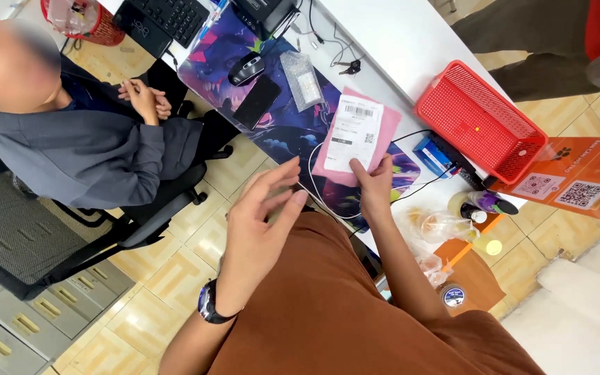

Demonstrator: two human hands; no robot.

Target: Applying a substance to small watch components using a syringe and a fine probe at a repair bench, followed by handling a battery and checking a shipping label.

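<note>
My right hand (375, 186) grips the near edge of a flat pink parcel (387, 128) that carries a white shipping label (353, 132). The parcel lies over a colourful desk mat (293, 128) on the white desk (397, 35). My left hand (262, 215) hovers open in the air to the left of the parcel, fingers spread, holding nothing. A dark watch (210, 305) sits on that wrist.
A seated person in a grey top (85, 149) is at the left on a black office chair (154, 215). On the desk lie a mouse (246, 69), black phone (257, 101), keyboard (168, 15), red basket (479, 119) and plastic cups (446, 226). Grey drawers (22, 323) stand lower left.
</note>
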